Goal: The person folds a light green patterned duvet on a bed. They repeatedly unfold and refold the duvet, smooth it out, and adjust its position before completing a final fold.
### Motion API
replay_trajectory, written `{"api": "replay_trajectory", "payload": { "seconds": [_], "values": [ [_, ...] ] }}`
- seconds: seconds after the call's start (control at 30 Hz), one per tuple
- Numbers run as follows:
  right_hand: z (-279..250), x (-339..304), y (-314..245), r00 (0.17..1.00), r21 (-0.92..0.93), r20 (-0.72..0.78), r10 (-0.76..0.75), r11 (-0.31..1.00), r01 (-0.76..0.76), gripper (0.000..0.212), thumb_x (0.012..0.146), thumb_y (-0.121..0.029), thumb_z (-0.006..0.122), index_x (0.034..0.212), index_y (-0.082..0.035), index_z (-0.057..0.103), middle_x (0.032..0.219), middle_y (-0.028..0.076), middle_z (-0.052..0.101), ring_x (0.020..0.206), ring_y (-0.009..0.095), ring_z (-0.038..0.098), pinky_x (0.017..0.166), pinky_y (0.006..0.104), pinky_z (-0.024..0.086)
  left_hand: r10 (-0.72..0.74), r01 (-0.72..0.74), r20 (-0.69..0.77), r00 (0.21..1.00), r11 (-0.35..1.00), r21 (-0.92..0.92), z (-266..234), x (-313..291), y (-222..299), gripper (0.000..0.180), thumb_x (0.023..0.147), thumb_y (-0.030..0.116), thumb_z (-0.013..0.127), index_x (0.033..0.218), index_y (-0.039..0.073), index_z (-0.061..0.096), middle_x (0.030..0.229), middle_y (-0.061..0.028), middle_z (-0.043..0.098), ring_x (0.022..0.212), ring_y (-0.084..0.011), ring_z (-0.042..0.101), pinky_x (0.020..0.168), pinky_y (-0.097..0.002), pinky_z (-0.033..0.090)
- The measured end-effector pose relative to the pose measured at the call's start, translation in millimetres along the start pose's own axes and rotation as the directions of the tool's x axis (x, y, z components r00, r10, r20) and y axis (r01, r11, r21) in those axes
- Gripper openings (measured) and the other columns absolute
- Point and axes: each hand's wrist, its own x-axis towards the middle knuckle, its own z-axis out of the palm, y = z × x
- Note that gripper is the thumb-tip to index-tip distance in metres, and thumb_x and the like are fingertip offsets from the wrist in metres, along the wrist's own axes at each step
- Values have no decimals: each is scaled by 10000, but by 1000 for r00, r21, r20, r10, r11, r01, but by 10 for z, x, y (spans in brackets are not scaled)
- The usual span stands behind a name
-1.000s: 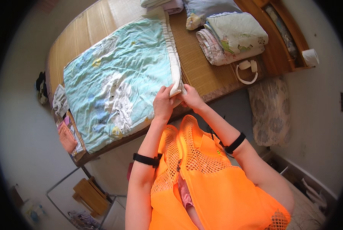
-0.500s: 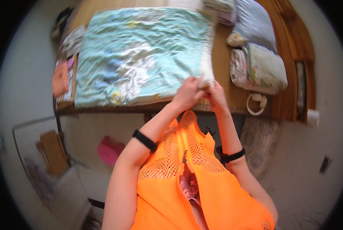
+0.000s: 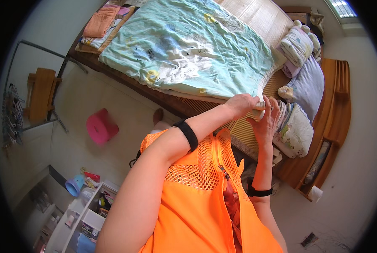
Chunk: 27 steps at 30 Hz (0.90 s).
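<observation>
A quilt (image 3: 178, 52) in light turquoise with white and yellow prints lies spread over the bed, its pale border along the right end. My left hand (image 3: 241, 105) pinches the near right corner of this quilt, fingers closed. Just right of that corner is my right hand (image 3: 266, 124), fingers bent and apart, with a gap between thumb and fingertips. A bit of white shows between the two hands; whether my right fingertips touch it is hard to tell.
Folded bedding (image 3: 296, 130) and a pale blue pillow (image 3: 308, 80) lie by the wooden headboard (image 3: 334, 122). Folded orange cloth (image 3: 102, 22) sits at the bed's far left. A pink stool (image 3: 102, 126) stands on the floor, left; an open drawer (image 3: 93, 219) is at lower left.
The view has turned, so the bed now slants down to the right. My right hand has come off the quilt corner and its fingers have spread; my left hand keeps its pinch.
</observation>
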Motion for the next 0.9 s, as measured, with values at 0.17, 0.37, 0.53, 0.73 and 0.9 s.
{"api": "replay_trajectory", "payload": {
  "seconds": [0.17,0.37,0.53,0.73,0.9],
  "values": [
    [-69,285,102,997,213,74,25,976,-41,455,675,-38,794,1098,-117,647,920,76,638,817,254,634,720,350,508,76,-145,-296,952,966,-216,72,-137,-137,381,778,5,602,1101,63,408,896,-181,599,884,-397,616,735,-441,514],
    [-237,586,343,998,303,41,37,952,-47,265,718,30,699,968,-53,663,879,84,640,808,253,632,729,314,489,-59,220,-486,872,934,282,-195,-790,-1103,266,823,-51,469,1040,67,566,991,-130,651,933,-311,630,844,-414,502],
    [-251,776,456,997,320,66,31,946,-50,265,709,29,702,962,-37,656,873,80,639,807,225,625,736,300,482,-103,431,-752,651,866,254,-447,-1248,-1481,273,787,23,627,1036,88,537,1133,-108,583,1055,-306,570,964,-380,418],
    [-243,870,553,997,353,80,22,934,-49,305,690,72,694,978,-18,652,868,73,640,811,182,615,760,271,476,20,206,-475,880,884,419,-355,-1079,-1366,508,723,168,767,1175,97,546,1203,-109,568,1078,-307,561,938,-400,465],
    [-277,870,603,997,356,72,10,934,-35,295,684,27,732,963,-38,663,866,77,641,807,221,623,732,301,484,-133,332,-394,910,801,498,-389,-999,-1344,250,781,106,662,1026,95,617,1105,-75,601,1019,-265,575,974,-397,416]
  ]
}}
